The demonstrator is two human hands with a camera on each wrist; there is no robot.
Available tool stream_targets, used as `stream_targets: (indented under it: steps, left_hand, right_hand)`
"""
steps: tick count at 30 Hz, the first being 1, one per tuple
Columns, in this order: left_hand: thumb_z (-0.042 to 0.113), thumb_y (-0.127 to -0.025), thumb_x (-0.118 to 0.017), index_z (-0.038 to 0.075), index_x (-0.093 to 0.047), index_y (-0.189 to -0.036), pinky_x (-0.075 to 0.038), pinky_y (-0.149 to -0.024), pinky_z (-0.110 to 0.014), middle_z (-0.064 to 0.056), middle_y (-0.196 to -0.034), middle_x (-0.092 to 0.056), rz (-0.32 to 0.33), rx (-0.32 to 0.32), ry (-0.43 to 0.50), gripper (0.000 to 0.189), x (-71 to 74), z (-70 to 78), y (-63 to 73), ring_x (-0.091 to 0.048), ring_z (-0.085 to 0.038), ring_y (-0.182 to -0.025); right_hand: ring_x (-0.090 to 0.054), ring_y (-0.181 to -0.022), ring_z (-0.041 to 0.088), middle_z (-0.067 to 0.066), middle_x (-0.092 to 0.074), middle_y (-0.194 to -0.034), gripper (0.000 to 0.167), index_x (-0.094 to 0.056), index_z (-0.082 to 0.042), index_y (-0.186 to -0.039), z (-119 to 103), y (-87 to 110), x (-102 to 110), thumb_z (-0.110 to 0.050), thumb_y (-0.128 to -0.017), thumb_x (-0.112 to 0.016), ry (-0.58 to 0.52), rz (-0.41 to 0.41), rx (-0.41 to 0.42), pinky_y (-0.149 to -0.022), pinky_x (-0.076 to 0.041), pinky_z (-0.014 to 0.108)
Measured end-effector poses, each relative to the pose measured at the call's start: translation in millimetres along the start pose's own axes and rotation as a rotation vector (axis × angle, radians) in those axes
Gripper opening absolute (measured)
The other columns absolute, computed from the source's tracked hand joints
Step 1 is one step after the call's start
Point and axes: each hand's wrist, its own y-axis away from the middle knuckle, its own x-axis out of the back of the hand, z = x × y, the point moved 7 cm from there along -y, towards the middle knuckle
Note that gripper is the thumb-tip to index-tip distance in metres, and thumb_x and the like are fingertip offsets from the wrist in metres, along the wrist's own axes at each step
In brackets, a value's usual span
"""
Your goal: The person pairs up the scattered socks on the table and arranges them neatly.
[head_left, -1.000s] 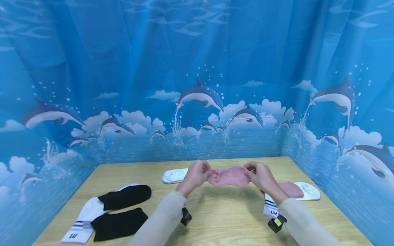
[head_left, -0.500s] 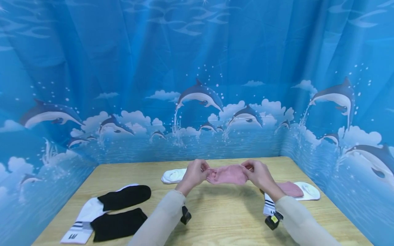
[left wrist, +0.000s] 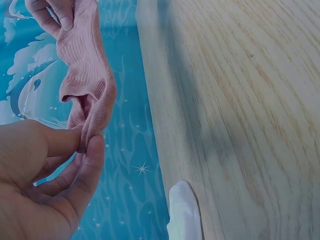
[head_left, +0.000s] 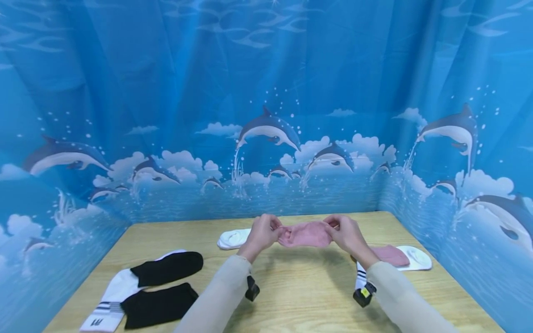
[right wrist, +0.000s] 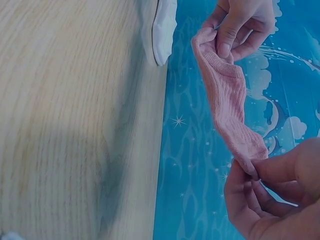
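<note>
A ribbed pink sock [head_left: 307, 234] is stretched sideways in the air above the table's far part, held between both hands. My left hand [head_left: 262, 235] pinches one end between thumb and fingers; in the left wrist view the fabric folds open near that grip. At the opposite end, my right hand [head_left: 346, 235] pinches the sock, as the right wrist view also shows. Under the right forearm lies another pink sock [head_left: 390, 255], on top of a white sock [head_left: 418, 258]. A striped white sock [head_left: 360, 276] is partly covered by the right wrist camera.
Two black socks [head_left: 167, 269] and a white sock with stripes [head_left: 120, 287] lie at the left of the wooden table [head_left: 300, 296]. Behind the left hand is a folded white sock [head_left: 233, 238]. A blue dolphin curtain [head_left: 266, 92] encloses the table's back and sides.
Both hands have risen slightly with the pink sock and drifted a little to the left, keeping their grip. The socks on the table lie as before.
</note>
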Motion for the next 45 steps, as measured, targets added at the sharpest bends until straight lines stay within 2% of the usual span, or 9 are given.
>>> stream_targets:
  steps: [14, 24, 33, 39, 45]
  left_hand:
    - [0.009, -0.095, -0.073, 0.005, -0.077, -0.097, -0.059, -0.067, -0.031, -0.008, -0.089, -0.075, 0.005, 0.02, 0.013, 0.005, -0.8, -1.2, -2.8, -0.068, -0.017, -0.079]
    - [0.008, -0.094, -0.073, 0.004, -0.076, -0.099, -0.059, -0.066, -0.03, -0.008, -0.09, -0.074, -0.004, 0.042, 0.026, 0.006, -1.3, -4.1, -5.7, -0.066, -0.017, -0.078]
    - [0.007, -0.094, -0.074, 0.003, -0.076, -0.097, -0.057, -0.061, -0.029, -0.008, -0.083, -0.073, 0.006, 0.048, 0.017, 0.006, -4.5, -8.6, -9.6, -0.065, -0.016, -0.071]
    - [0.004, -0.092, -0.074, 0.002, -0.076, -0.096, -0.058, -0.062, -0.028, -0.009, -0.084, -0.074, 0.019, 0.053, 0.001, 0.005, -8.5, -15.1, -12.4, -0.066, -0.017, -0.073]
    - [0.003, -0.091, -0.073, 0.001, -0.073, -0.095, -0.059, -0.064, -0.029, -0.011, -0.085, -0.073, 0.025, 0.056, 0.004, 0.004, -10.3, -19.4, -13.3, -0.067, -0.018, -0.075]
  right_hand:
    - [-0.067, -0.076, 0.016, 0.017, -0.075, -0.1, 0.017, -0.073, 0.002, -0.109, 3, -5.4, -2, -0.01, -0.099, -0.066, -0.015, 0.015, -0.014, -0.061, -0.057, 0.027]
    - [-0.07, -0.076, 0.018, 0.016, -0.076, -0.094, 0.017, -0.074, 0.002, -0.106, 2, -11.9, -3, -0.011, -0.098, -0.068, 0.023, 0.044, 0.041, -0.061, -0.056, 0.025]
    - [-0.069, -0.073, 0.016, 0.018, -0.077, -0.095, 0.016, -0.075, 0.004, -0.105, 7, -16.5, -7, -0.01, -0.097, -0.068, 0.007, 0.042, 0.011, -0.061, -0.056, 0.025]
    - [-0.069, -0.072, 0.016, 0.02, -0.077, -0.096, 0.015, -0.075, 0.005, -0.105, 14, -18.8, -13, -0.004, -0.095, -0.068, -0.032, 0.029, -0.022, -0.061, -0.059, 0.028]
    - [-0.07, -0.072, 0.018, 0.022, -0.075, -0.095, 0.015, -0.073, 0.007, -0.105, 19, -21.6, -18, 0.0, -0.093, -0.068, -0.048, 0.024, -0.018, -0.062, -0.061, 0.029]
